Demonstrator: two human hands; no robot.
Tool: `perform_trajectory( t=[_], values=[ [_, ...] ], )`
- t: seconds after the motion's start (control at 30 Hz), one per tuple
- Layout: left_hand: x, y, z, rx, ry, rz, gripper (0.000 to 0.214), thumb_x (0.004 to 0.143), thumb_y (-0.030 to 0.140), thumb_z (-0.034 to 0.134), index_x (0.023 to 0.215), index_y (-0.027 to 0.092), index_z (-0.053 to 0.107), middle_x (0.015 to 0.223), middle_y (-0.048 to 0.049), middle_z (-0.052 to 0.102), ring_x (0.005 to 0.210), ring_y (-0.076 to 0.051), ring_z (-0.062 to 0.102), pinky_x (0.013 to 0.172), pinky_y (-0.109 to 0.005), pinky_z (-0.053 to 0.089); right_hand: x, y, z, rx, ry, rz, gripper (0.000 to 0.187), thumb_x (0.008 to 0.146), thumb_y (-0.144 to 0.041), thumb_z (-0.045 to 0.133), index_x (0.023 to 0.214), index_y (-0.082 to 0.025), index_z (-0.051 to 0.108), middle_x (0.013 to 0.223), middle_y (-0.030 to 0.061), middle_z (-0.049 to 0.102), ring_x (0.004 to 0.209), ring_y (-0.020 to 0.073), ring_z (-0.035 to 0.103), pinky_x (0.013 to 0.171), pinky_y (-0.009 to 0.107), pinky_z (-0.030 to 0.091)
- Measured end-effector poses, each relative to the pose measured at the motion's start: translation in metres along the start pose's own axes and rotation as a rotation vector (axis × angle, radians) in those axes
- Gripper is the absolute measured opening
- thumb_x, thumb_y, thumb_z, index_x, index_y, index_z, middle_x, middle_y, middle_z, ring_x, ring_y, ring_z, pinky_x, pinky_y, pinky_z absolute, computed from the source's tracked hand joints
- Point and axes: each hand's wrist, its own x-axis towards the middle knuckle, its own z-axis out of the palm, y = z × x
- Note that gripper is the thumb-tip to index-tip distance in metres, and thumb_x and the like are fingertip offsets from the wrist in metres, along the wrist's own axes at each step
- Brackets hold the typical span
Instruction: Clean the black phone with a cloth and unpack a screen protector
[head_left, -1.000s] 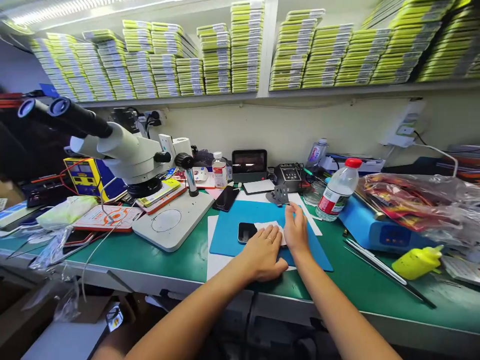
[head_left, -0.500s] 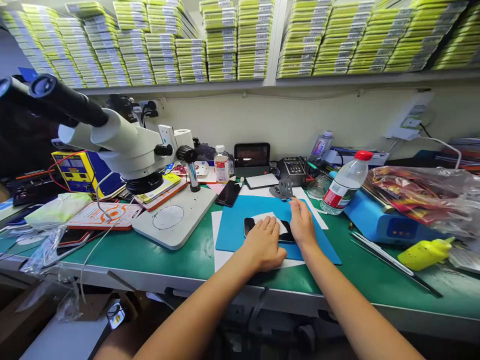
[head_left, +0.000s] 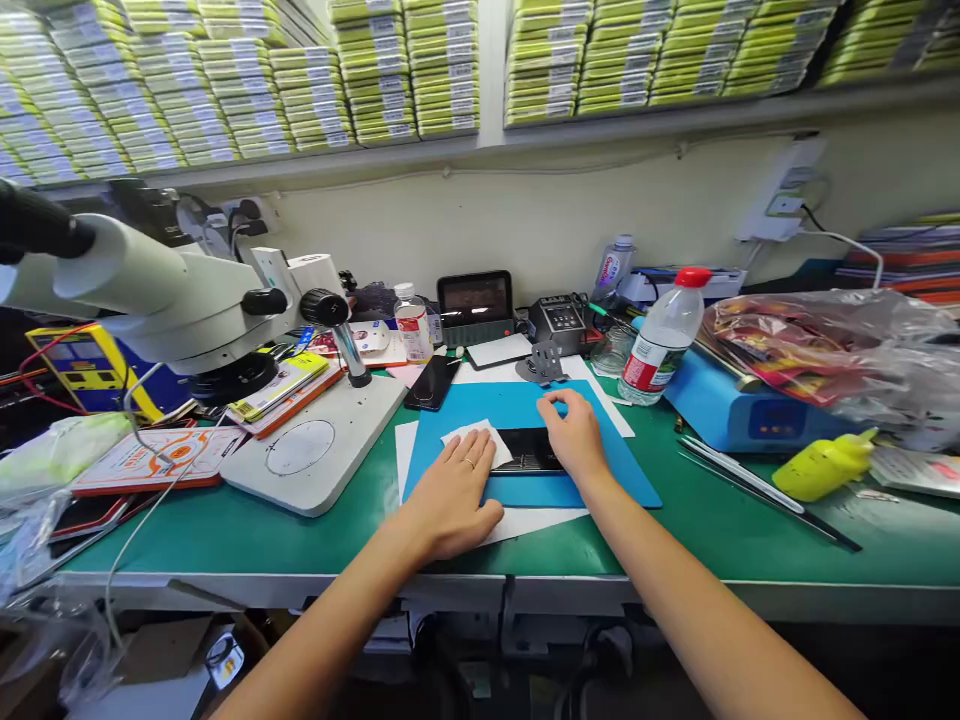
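Note:
On the blue mat (head_left: pixel 611 480) lies a smartphone (head_left: pixel 529 450), its black face up and long side across. My left hand (head_left: pixel 454 495) rests flat over the phone's left part, fingers stretched out, a ring on one of them. Under those fingers a white wipe (head_left: pixel 491 440) sticks out; that end of the phone is hidden. At the phone's right end my right hand (head_left: pixel 577 440) is closed with curled fingers around the edge; the exact contact is hidden. A grey slotted metal piece (head_left: pixel 547 362) stands just behind the mat.
To the left stands a microscope (head_left: pixel 172 310) on a pale base (head_left: pixel 352 430). Another black phone (head_left: pixel 433 382) lies behind the mat. At right are a red-capped bottle (head_left: pixel 664 340), tweezers (head_left: pixel 757 485), a yellow squeeze bottle (head_left: pixel 821 468) and a blue device (head_left: pixel 750 410).
My left hand has slid left along the phone with the wipe, uncovering its middle. My right hand has shifted slightly, staying at the right end. The view has turned a little right.

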Motion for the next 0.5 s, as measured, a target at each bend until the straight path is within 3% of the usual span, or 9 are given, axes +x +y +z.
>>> perform_trajectory(
  t=[0.17, 0.3, 0.4, 0.5],
  values=[
    [0.036, 0.038, 0.008, -0.029, -0.006, 0.041, 0.085, 0.087, 0.044, 0.040, 0.156, 0.001, 0.017, 0.164, -0.0175, 0.006, 0.153, -0.030, 0.006, 0.125, -0.044, 0.011, -0.002, -0.003, -0.002, -0.011, -0.013, -0.020, 0.016, 0.078, -0.039, 0.052, 0.074, -0.025, 0.059, 0.091, 0.0066, 0.069, 0.091, 0.0267, 0.056, 0.083, 0.041, 0.042],
    [0.055, 0.066, 0.008, -0.059, 0.000, 0.140, 0.083, 0.089, 0.045, 0.041, 0.156, 0.000, 0.018, 0.163, -0.0198, 0.014, 0.153, -0.032, 0.008, 0.125, -0.046, 0.012, -0.003, -0.006, -0.006, -0.014, -0.009, -0.021, 0.017, 0.078, -0.039, 0.050, 0.073, -0.025, 0.058, 0.089, 0.0069, 0.069, 0.087, 0.0261, 0.057, 0.082, 0.041, 0.043],
    [0.048, 0.066, 0.009, -0.048, 0.020, 0.175, 0.078, 0.091, 0.041, 0.040, 0.156, 0.003, 0.020, 0.163, -0.0181, 0.016, 0.153, -0.030, 0.010, 0.125, -0.045, 0.013, -0.003, -0.004, -0.005, -0.010, -0.004, -0.021, 0.018, 0.080, -0.038, 0.049, 0.075, -0.025, 0.060, 0.090, 0.0068, 0.069, 0.088, 0.0260, 0.056, 0.083, 0.041, 0.043],
    [0.030, 0.050, 0.011, -0.034, 0.037, 0.149, 0.072, 0.092, 0.036, 0.038, 0.156, 0.006, 0.022, 0.164, -0.0150, 0.014, 0.153, -0.027, 0.011, 0.125, -0.043, 0.015, -0.003, -0.001, -0.004, -0.006, -0.004, -0.029, 0.018, 0.082, -0.038, 0.049, 0.076, -0.025, 0.060, 0.091, 0.0065, 0.069, 0.088, 0.0256, 0.056, 0.084, 0.041, 0.043]
  ],
)
